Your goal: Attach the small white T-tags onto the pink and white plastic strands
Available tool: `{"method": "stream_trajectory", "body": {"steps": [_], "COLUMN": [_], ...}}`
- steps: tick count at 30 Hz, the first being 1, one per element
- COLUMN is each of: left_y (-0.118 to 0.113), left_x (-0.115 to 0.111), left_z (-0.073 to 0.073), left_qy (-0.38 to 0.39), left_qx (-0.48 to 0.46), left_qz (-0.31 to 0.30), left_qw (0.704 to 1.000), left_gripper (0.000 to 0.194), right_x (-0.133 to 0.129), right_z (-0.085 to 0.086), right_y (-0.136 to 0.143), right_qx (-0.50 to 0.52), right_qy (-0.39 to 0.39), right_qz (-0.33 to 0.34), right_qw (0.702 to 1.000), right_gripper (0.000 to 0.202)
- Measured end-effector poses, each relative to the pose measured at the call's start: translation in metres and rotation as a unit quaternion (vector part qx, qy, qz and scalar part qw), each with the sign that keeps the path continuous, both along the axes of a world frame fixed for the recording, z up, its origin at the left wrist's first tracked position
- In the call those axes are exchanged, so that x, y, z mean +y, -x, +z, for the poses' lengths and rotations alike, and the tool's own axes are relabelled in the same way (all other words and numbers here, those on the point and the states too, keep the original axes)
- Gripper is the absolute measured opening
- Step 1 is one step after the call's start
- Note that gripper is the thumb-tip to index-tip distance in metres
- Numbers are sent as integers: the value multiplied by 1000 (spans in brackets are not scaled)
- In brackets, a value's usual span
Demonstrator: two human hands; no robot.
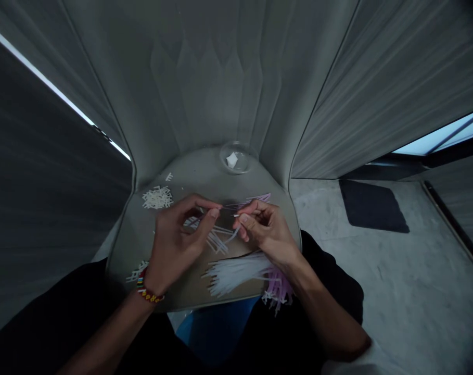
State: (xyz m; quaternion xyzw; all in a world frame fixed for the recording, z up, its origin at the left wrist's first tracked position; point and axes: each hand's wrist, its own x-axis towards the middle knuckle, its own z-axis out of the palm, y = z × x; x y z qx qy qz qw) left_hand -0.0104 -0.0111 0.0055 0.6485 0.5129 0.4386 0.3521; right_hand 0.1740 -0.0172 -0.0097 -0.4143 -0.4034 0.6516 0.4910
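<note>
Above the middle of a grey chair seat, my left hand pinches a thin strand between thumb and fingertips; the strand runs toward my right hand. My right hand is closed on a small white piece, with a pale strip hanging beneath its fingers. Between and below the hands lie loose white strips. A bundle of white strips rests near the seat's front edge, beside purple strips with white ends. More pink-purple strips lie behind my right hand.
A clear round dish holding a white piece stands at the back of the seat. Small white pieces are heaped at the left, with others near my left wrist. A blue object is below the seat; a dark mat lies right.
</note>
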Motion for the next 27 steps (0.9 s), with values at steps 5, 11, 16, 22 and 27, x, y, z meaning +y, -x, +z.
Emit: {"method": "stream_trajectory", "body": {"steps": [5,11,16,22,27], "left_y": [-3,-7,-6,-7,-7], "left_x": [0,-2,-3,-4,-5], "left_z": [-2,-1,-1,-1,-2], "left_qy": [-6,-16,-25,-30,-37], "left_qx": [23,30,29,40,52], "left_qz": [-65,-82,-84,-79,-77], "left_qw": [998,996,996,996,995], "left_gripper": [5,5,6,5,6], "right_x": [-1,-1,-2,-3,-3], "right_z": [3,1,-1,1,2], "right_y": [0,-1,-2,-2,-3], "right_qx": [9,2,11,-3,-19], "right_qy": [-12,-18,-13,-25,-14], "right_qz": [16,22,24,23,19], "right_qw": [1000,1000,1000,999,1000], "right_gripper": [24,27,26,25,26]}}
